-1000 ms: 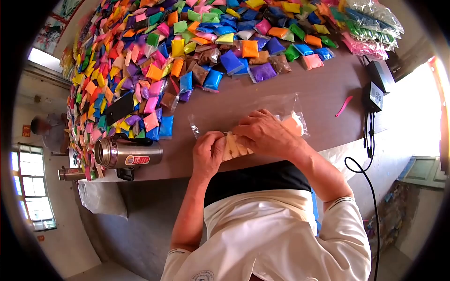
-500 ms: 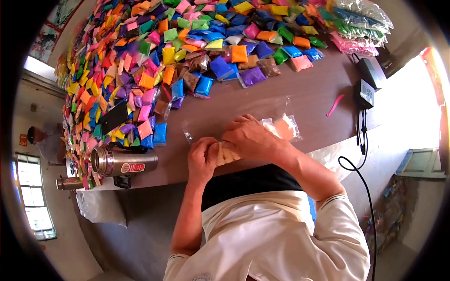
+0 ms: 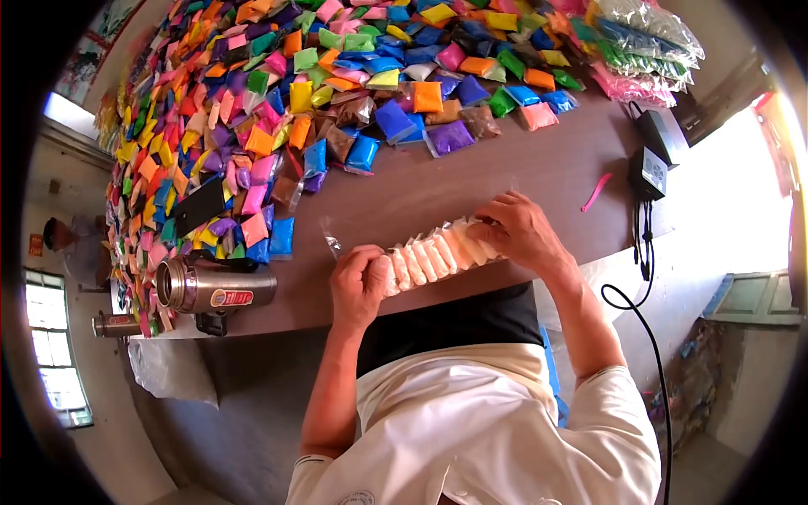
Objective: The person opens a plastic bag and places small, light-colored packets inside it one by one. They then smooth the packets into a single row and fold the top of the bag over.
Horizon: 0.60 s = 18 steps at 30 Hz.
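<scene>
A row of pale peach packets point(image 3: 436, 256) in clear wrapping lies between my hands near the table's front edge, several packets side by side. My left hand point(image 3: 360, 284) is closed round the row's left end, thumb on top. At the other end, my right hand point(image 3: 520, 231) grips the packets with bent fingers. A bit of clear plastic point(image 3: 332, 240) sticks up just beyond my left hand.
Many coloured packets point(image 3: 362, 118) cover the table's far and left parts. A steel flask point(image 3: 217, 286) lies at left, near a black phone point(image 3: 199, 207). Black adapters point(image 3: 649, 172) and a pink strip point(image 3: 596, 192) are at right. A person point(image 3: 80, 244) is far left.
My right hand has moved right, from beside my left hand to the far end of the row. The row of packets between the hands now shows. My left hand keeps its hold.
</scene>
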Available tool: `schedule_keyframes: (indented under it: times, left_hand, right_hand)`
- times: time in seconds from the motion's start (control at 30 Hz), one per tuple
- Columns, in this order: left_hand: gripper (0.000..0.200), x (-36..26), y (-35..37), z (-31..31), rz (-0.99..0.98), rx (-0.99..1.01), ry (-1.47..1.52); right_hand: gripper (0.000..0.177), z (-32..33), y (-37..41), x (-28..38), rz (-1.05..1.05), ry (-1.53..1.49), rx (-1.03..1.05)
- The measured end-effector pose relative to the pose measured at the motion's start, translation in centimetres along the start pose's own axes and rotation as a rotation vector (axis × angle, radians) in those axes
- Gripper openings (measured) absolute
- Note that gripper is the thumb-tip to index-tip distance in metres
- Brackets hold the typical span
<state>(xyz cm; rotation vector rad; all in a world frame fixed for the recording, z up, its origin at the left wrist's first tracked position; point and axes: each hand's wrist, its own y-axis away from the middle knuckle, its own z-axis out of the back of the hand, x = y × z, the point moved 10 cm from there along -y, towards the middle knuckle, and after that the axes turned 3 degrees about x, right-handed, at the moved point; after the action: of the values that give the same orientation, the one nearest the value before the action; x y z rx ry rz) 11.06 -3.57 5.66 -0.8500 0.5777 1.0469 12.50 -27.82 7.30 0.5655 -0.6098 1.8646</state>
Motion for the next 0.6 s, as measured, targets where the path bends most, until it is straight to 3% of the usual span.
schedule_keyframes:
  times: [0.13,0.2,0.33,0.4,0.6]
  left_hand:
    - [0.026,0.1,0.0,-0.1,-0.003,-0.006,-0.016]
    - [0.025,0.2,0.1,-0.1,-0.008,-0.007,-0.013]
    - [0.025,0.2,0.1,-0.1,-0.017,-0.011,-0.023]
    - [0.029,0.0,0.1,-0.1,-0.016,-0.002,-0.024]
    - [0.028,0.2,0.2,-0.2,-0.013,-0.004,-0.024]
  right_hand:
    - [0.023,0.0,-0.3,-0.2,-0.034,-0.028,0.043]
    - [0.024,1.4,-0.5,1.1,0.049,-0.018,-0.076]
    - [0.026,1.1,-0.9,2.1,0.11,-0.008,-0.118]
    - [0.027,-1.0,-1.3,2.3,0.117,-0.045,0.081]
    - [0.033,-1.7,-1.6,1.4,0.052,-0.043,0.158]
